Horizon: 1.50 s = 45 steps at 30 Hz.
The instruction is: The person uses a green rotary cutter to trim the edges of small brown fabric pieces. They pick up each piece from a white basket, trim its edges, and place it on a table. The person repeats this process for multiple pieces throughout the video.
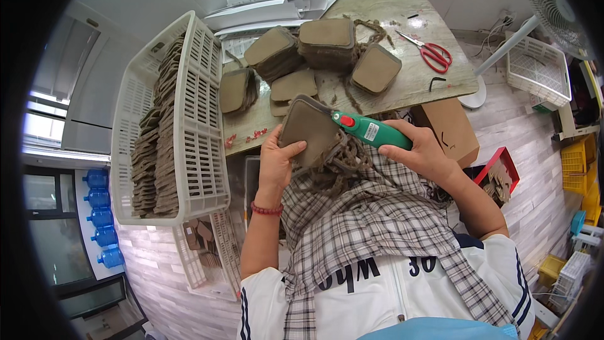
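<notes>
My left hand (275, 162) grips a brown rounded-corner pad (308, 127) over the lap, thumb on its face and fingers behind. In my right hand (426, 151) is a green handheld electric cutter (384, 133) with a red button. The cutter's head meets the pad's upper right edge; its blade is too small to make out. Frayed brown strips (340, 162) hang below the pad over the checked apron (371, 220). Beyond my hands, several stacks of similar pads (327, 34) stand on the worn table (415, 19), with more loose strips (371, 28) among them.
Red-handled scissors (435, 56) lie on the table's right side, and white sheets (270, 9) at its back. A white crate (204, 119) of stacked brown pieces (163, 151) stands left. To the right are a cardboard box (450, 127), a red box (511, 167) and a fan (557, 9).
</notes>
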Each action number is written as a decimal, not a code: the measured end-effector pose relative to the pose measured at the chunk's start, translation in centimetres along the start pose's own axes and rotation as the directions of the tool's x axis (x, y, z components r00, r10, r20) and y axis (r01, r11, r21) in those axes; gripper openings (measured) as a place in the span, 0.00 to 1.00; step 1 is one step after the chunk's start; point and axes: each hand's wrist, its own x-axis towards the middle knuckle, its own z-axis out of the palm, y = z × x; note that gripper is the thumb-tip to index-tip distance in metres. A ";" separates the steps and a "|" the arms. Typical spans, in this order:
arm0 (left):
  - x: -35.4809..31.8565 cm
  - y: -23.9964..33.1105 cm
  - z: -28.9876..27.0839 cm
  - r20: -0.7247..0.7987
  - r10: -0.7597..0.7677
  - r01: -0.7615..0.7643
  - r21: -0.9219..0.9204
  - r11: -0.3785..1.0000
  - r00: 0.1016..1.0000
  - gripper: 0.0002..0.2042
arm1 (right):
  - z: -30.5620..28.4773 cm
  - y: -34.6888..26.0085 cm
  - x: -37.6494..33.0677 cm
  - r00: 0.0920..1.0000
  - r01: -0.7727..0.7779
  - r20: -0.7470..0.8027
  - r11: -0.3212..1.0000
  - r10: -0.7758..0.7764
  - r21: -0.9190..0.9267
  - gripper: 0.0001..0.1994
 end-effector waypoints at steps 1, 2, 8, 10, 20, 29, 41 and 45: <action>-0.2 -0.2 0.0 0.004 -0.013 0.013 -0.005 1.000 1.000 0.21 | 0.2 0.0 0.0 1.000 -0.004 0.003 1.000 0.004 -0.005 0.26; -0.3 -0.3 0.1 0.007 -0.026 0.026 -0.010 1.000 1.000 0.22 | 0.4 0.0 0.0 1.000 -0.008 0.006 1.000 0.008 -0.010 0.26; -1.1 -0.5 0.2 0.050 -0.123 0.123 0.005 0.992 0.991 0.24 | 0.7 -1.0 0.6 0.989 -0.134 0.073 0.984 0.125 0.120 0.25; -1.2 -0.5 0.0 0.061 -0.149 0.150 -0.008 0.989 0.987 0.24 | 0.7 -1.0 0.8 0.982 -0.173 0.107 0.970 0.157 0.172 0.24; -0.9 2.4 -2.6 0.012 -0.198 0.190 0.230 0.955 0.980 0.16 | -0.8 -0.5 0.7 0.930 -0.315 0.285 0.904 0.233 0.289 0.23; -0.9 1.0 -3.1 -0.101 0.011 0.003 0.139 0.990 0.995 0.07 | -0.4 -0.2 0.3 0.890 -0.376 0.363 0.895 0.276 0.240 0.22; -0.9 0.5 -1.8 0.025 -0.120 0.111 0.228 0.967 0.993 0.07 | 0.4 -0.1 0.5 0.905 -0.284 0.356 0.953 0.232 0.102 0.25; -0.6 0.4 -1.9 0.067 -0.187 0.164 0.261 0.951 0.980 0.08 | 1.0 -0.1 0.7 0.930 -0.228 0.326 0.963 0.172 0.143 0.24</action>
